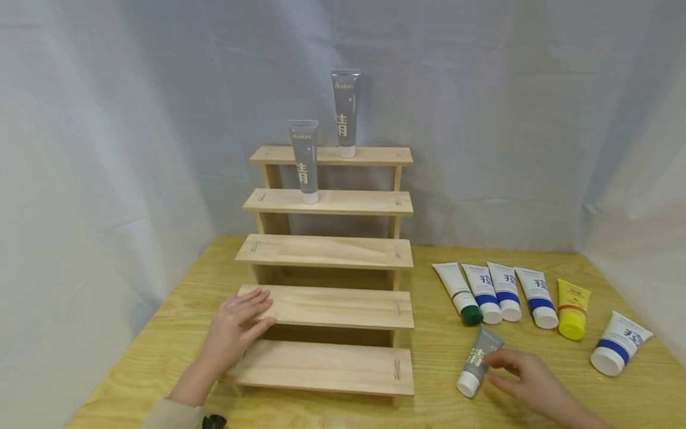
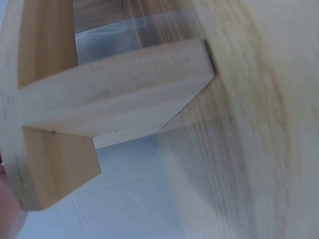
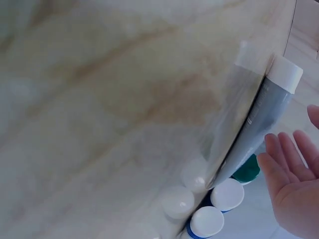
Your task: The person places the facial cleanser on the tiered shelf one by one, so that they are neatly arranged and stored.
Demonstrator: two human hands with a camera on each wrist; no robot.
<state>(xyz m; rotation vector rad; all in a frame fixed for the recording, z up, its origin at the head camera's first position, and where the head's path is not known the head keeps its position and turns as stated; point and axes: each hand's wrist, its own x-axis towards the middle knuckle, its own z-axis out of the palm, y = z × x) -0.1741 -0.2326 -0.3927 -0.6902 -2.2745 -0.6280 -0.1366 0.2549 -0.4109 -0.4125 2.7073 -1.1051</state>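
Observation:
My left hand (image 1: 233, 325) rests on the left end of the second-lowest step of a wooden tiered stand (image 1: 327, 307), fingers and thumb extended over the board. In the left wrist view only a bit of that hand shows beside the wood. A grey tube (image 1: 480, 359) with a white cap lies on the table right of the stand. Beside it is my right hand (image 1: 527, 381), fingertips right at the tube's edge. The right wrist view shows the fingers loosely extended, with a gap to the grey tube (image 3: 261, 112). Two matching grey tubes stand upright, one on the top step (image 1: 345, 110), another on the step below (image 1: 305, 158).
Behind the lying tube are a white tube with a green cap (image 1: 458, 292), several white-and-blue tubes (image 1: 504, 289) and a yellow tube (image 1: 573, 307). Another white-and-blue tube (image 1: 621, 342) lies farther right. Pale sheeting (image 1: 482, 119) hangs around the wooden table (image 1: 166, 333).

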